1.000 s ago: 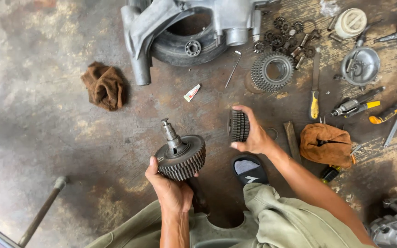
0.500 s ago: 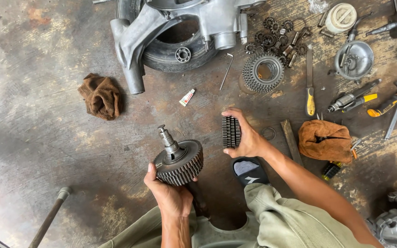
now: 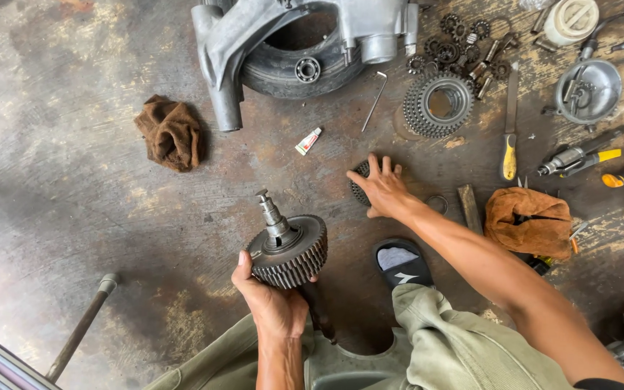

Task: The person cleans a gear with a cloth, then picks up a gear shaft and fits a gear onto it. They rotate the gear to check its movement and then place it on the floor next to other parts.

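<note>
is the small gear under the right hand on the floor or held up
On the floor: the right hand lies flat over the small gear, pressing it against the concrete.

A stained concrete floor (image 3: 74,188) carries a brown rag (image 3: 171,133), small glue tube (image 3: 308,141), hex key (image 3: 374,101), stacked gear cluster (image 3: 438,105) and yellow-handled file (image 3: 510,130).

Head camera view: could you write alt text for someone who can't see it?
Seen from above, the left hand holds a large gear on a shaft, while the right hand rests on a small gear on the stained floor. Beyond lie an engine casing, two brown rags, a gear cluster and tools.
</note>
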